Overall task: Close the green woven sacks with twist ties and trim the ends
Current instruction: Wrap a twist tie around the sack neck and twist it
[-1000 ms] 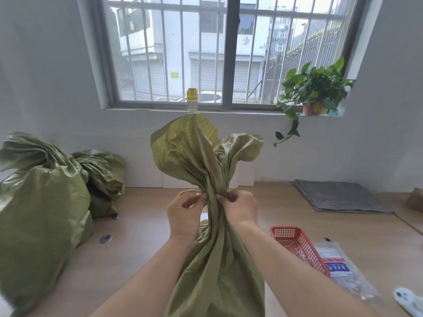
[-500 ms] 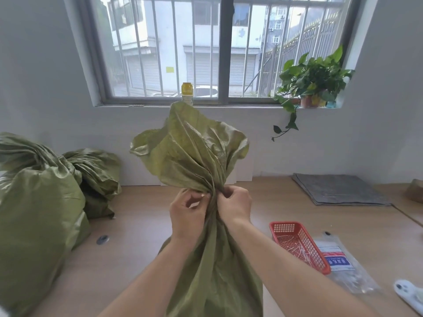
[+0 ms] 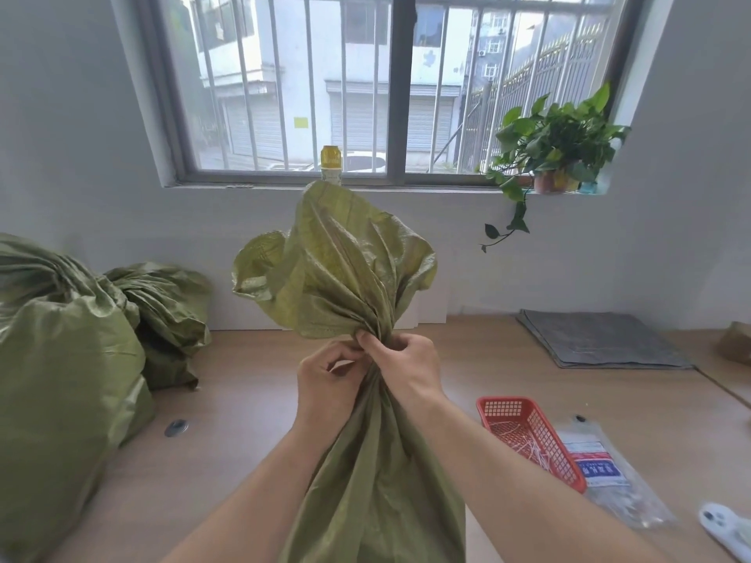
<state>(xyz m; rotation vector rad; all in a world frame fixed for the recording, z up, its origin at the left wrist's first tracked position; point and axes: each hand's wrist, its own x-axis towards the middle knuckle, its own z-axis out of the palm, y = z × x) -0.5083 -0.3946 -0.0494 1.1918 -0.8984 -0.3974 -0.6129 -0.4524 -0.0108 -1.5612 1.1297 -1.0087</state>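
A green woven sack (image 3: 378, 473) stands upright in front of me, its neck gathered and its loose mouth (image 3: 337, 270) fanning out above. My left hand (image 3: 325, 384) and my right hand (image 3: 406, 365) both pinch the gathered neck, fingertips meeting at the bunch. A twist tie cannot be made out between the fingers. Two other green sacks, one large (image 3: 61, 379) and one smaller (image 3: 166, 314), lie at the left on the wooden floor.
A red plastic basket (image 3: 528, 434) with thin white ties sits to the right, beside a clear printed bag (image 3: 609, 477) and a white tool (image 3: 727, 526). A grey mat (image 3: 597, 339) lies by the wall. A bottle (image 3: 331, 164) and a potted plant (image 3: 556, 152) stand on the windowsill.
The sack's loose top has turned and spread wider. My hands have stayed on the neck, the right fingers now reaching further over to the left.
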